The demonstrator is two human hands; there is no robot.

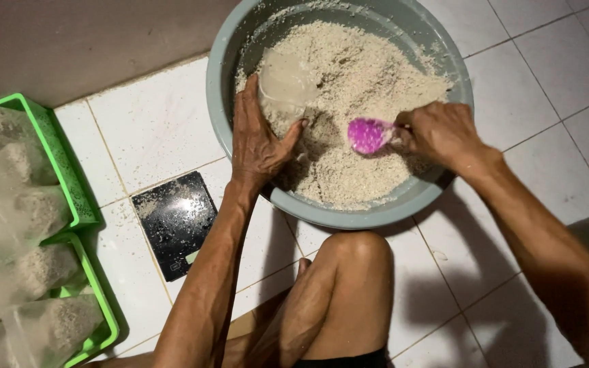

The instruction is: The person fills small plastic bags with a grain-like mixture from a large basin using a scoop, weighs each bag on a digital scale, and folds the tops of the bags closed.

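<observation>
A large grey basin (221, 116) on the white tiled floor is filled with a pale grainy mixture (369, 82). My left hand (257, 136) reaches over the basin's near-left rim and grips a clear plastic bag (286, 80) that lies partly filled on the mixture. My right hand (438, 133) is closed on the handle of a pink scoop (368, 135), whose bowl is dug into the mixture near the basin's middle. My bare knee (356, 249) rises just in front of the basin.
A black digital scale (175, 221), dusted with grains, lies on the tiles left of the basin. Green plastic baskets (69, 184) at the far left hold several filled clear bags (28, 204). A dark wall (90, 37) runs along the top left.
</observation>
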